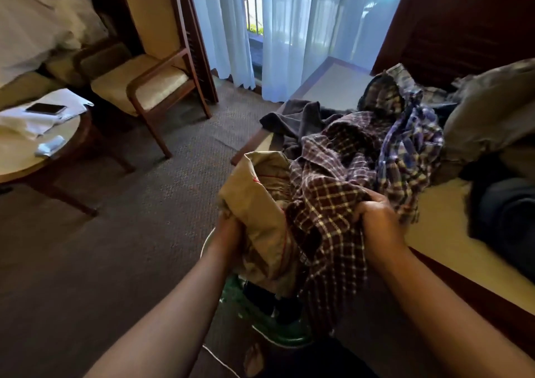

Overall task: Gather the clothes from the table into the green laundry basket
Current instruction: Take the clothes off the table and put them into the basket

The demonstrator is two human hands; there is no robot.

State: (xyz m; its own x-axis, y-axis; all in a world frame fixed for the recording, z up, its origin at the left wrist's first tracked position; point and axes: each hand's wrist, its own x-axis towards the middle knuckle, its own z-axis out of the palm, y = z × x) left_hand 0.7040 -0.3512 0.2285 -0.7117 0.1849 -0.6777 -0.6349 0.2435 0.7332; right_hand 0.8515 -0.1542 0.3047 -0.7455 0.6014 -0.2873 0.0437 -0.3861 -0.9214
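A bundle of clothes hangs between both hands, directly above the green laundry basket [278, 327] on the carpet. The left hand [228, 233] has its fingers clamped on a tan garment [260, 212]; the right hand [376, 221] has its fingers closed on a dark plaid shirt [327, 204], whose lower folds droop into the basket. Beyond the right fingers, a blue plaid shirt [411, 148] and a grey garment [301, 120] trail back onto the surface [434, 233]. Further right lie dark clothes [509, 218]. Far left of the left fingers stand a wooden armchair [156, 82] and a round side table [43, 157] bearing a phone [45, 108].
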